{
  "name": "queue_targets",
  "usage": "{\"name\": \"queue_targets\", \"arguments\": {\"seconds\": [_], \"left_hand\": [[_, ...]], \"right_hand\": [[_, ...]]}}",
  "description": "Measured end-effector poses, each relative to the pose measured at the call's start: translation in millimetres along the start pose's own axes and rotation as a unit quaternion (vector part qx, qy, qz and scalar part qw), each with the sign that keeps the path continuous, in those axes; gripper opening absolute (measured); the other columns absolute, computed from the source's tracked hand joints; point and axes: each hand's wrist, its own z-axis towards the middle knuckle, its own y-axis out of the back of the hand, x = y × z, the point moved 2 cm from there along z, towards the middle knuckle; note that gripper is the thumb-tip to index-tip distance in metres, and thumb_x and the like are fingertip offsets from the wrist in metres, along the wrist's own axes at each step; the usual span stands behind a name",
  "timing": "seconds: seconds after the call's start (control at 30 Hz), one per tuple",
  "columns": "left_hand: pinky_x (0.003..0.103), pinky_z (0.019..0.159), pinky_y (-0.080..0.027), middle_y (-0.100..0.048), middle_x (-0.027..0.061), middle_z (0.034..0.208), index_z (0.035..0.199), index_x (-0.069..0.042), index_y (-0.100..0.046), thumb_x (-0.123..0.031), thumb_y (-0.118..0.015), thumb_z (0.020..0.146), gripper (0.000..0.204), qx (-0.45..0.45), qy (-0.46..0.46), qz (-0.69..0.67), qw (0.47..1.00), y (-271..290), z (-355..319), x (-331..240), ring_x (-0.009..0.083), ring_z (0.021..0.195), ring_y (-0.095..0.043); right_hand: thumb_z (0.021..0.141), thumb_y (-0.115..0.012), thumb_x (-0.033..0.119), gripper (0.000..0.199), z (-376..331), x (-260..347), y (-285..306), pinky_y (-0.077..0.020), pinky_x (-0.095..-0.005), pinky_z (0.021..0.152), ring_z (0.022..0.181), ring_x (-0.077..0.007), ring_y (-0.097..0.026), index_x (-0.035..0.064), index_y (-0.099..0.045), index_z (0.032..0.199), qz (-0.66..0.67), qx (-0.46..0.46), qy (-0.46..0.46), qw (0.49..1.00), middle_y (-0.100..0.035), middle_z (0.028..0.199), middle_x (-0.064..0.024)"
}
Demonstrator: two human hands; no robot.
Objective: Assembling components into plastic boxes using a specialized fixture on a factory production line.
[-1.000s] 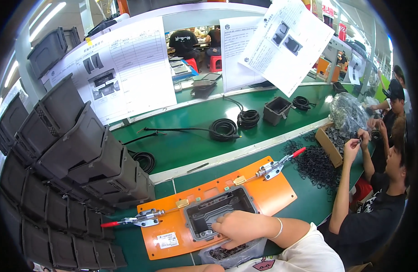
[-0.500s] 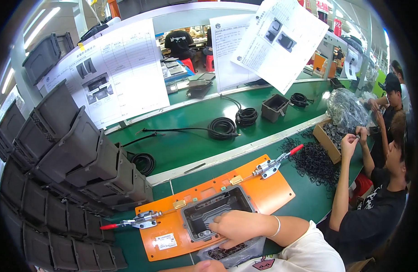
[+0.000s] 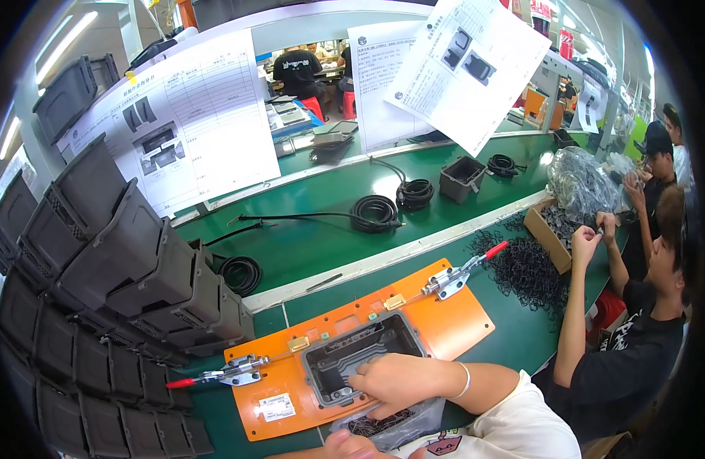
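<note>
A dark grey plastic box (image 3: 322, 356) with an open top lies in an orange fixture plate (image 3: 453, 321). My right hand (image 3: 398, 382) is over the box's near right corner, its fingers bent and the index finger reaching inside the rim. Whatever its fingertips hold is hidden. Just below this hand, a clear plastic bag (image 3: 425, 422) of thin dark metal pieces lies against the plate's near edge. My left hand (image 3: 351, 445) shows only in part at the lower edge, beside the bag; most of its fingers are cut off from view.
Toggle clamps with red handles, one left (image 3: 241, 371) and one right (image 3: 448, 283), sit on the plate. Stacked grey boxes (image 3: 157, 283) rise at left. Coiled black cables (image 3: 374, 214) lie behind. At right are a heap of black clips (image 3: 524, 268) and a co-worker (image 3: 631, 336).
My left hand has risen slightly further into view at the lower edge. My right hand stays at the box corner with little movement. The whole view has shifted slightly.
</note>
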Motion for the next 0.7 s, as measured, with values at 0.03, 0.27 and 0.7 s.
{"name": "queue_targets", "arguments": {"seconds": [0.03, 0.27, 0.7], "left_hand": [[0.057, 0.088, -0.039, -0.032, 0.0108, 0.118, 0.133, -0.025, -0.03, -0.026, -0.077, 0.071, 0.078, 0.0, 0.0, 0.0, 1.0, 0.2, 2.1, 0.7, 0.0317, 0.105, -0.039], [0.058, 0.09, -0.039, -0.034, 0.0094, 0.118, 0.143, -0.027, -0.026, -0.026, -0.075, 0.072, 0.086, -0.076, 0.008, -0.015, 0.997, 4.8, 25.8, 0.5, 0.0285, 0.103, -0.041], [0.054, 0.088, -0.039, -0.045, 0.0103, 0.102, 0.106, -0.014, -0.043, -0.018, -0.07, 0.078, 0.04, 0.031, -0.008, -0.104, 0.994, -11.8, 32.9, 12.6, 0.0267, 0.092, -0.055]], "right_hand": [[0.068, -0.074, 0.026, 0.045, 0.3, 0.1, -0.7, -0.0527, -0.0453, 0.069, 0.078, -0.0387, -0.063, -0.0042, -0.056, 0.095, 0.008, -0.005, 0.002, 1.0, -0.061, 0.081, -0.02], [0.072, -0.074, 0.029, 0.044, -2.7, -1.6, -0.3, -0.0517, -0.0434, 0.069, 0.08, -0.0373, -0.063, -0.0024, -0.054, 0.096, -0.006, 0.0, -0.006, 1.0, -0.06, 0.082, -0.018], [0.07, -0.073, 0.026, 0.043, 0.4, -1.0, -2.5, -0.0522, -0.0443, 0.068, 0.078, -0.0381, -0.063, -0.0041, -0.055, 0.096, -0.008, -0.015, -0.001, 1.0, -0.06, 0.082, -0.0199]]}}
